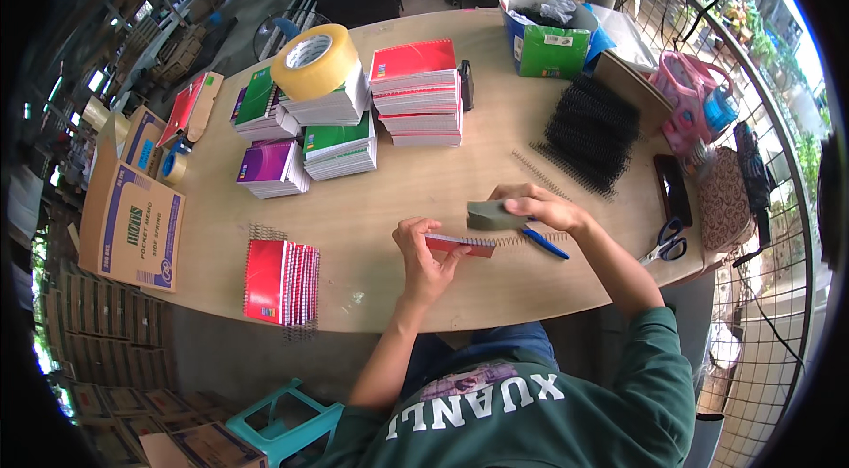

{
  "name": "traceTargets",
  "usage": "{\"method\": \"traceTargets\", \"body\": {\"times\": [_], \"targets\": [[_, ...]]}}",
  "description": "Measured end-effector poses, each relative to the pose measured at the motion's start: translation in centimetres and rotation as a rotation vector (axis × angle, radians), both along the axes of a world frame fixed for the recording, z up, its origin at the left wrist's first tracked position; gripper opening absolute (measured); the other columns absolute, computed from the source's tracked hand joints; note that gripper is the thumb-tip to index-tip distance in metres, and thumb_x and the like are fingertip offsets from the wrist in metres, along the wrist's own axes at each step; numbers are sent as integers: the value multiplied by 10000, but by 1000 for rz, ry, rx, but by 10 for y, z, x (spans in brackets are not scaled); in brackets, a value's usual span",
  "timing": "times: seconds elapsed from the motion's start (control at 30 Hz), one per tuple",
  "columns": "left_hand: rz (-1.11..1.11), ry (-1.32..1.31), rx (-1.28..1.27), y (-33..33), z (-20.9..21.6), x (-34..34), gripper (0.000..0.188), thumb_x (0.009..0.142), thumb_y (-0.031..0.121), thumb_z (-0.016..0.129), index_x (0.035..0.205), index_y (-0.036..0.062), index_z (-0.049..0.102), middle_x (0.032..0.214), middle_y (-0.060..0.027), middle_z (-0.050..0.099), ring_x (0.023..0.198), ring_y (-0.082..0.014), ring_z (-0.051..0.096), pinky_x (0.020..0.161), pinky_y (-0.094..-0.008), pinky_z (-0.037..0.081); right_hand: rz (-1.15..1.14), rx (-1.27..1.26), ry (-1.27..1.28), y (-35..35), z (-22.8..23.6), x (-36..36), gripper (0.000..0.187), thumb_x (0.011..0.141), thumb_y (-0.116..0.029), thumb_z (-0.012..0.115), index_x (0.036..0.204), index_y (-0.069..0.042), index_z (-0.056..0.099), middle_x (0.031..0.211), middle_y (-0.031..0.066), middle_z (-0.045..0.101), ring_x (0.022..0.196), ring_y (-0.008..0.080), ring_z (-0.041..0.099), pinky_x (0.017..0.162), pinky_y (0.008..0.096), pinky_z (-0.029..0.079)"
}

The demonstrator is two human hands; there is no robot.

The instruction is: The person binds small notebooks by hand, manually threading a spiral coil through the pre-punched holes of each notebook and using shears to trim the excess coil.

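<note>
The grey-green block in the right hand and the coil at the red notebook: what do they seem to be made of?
Block: perhaps foam or rubber, matt; its faces show no clear shine.
Coil: metal or plastic; its thin loops are too small to judge the finish.

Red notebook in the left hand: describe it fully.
The red notebook is small, with a smooth, card-like cover. A dark coil appears along its upper edge and extends past its right end. It is tilted, its long side running left to right. The grip of the left hand pinches it, thumb on the near side. Whether it touches the table below is unclear.
</note>
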State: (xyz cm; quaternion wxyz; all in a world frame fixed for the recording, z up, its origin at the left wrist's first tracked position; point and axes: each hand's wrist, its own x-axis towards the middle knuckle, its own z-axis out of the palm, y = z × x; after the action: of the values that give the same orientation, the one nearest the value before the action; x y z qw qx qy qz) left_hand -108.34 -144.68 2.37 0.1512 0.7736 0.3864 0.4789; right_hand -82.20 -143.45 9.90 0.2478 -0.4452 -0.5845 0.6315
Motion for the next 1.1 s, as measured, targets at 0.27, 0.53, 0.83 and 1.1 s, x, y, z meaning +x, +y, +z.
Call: {"method": "traceTargets", "body": {"times": [0.27, 0.53, 0.83, 1.1], "targets": [[-31, -103, -84, -4, 4, 9, 626, 822, 253, 833, 1245, 22, 434, 1177, -148, 475, 1154, -315, 459, 962, -456, 415, 146, 507, -446, 5, -13, -20, 584, 937, -512, 591, 1191, 0, 710, 1066, 192, 647, 1000, 296, 626, 898, 387, 496], [-277, -632, -604, 23, -27, -45, 122, 920, -60, 661, 1002, 5, 597, 956, -35, 640, 935, -117, 642, 897, -275, 532, 44, 405, -391, 16, -6, -27, 657, 928, -548, 582, 1112, 68, 715, 1135, 208, 638, 1077, 303, 602, 940, 409, 472], [-315, -658, -654, 20, -23, -45, 150, 899, -48, 695, 998, 34, 617, 954, -23, 640, 897, -105, 639, 840, -262, 534, 99, 213, 16, 12, -3, -30, 612, 934, -515, 574, 1104, 54, 721, 1115, 207, 652, 1029, 307, 625, 885, 383, 485], [-383, -796, -684, 19, -12, -33, 382, 867, -102, 693, 1148, 59, 491, 949, -58, 641, 881, -120, 645, 776, -279, 579, 126, 394, -384, 8, -7, -45, 585, 942, -476, 608, 1064, 86, 716, 1172, 216, 633, 1074, 310, 602, 942, 388, 460]]}}
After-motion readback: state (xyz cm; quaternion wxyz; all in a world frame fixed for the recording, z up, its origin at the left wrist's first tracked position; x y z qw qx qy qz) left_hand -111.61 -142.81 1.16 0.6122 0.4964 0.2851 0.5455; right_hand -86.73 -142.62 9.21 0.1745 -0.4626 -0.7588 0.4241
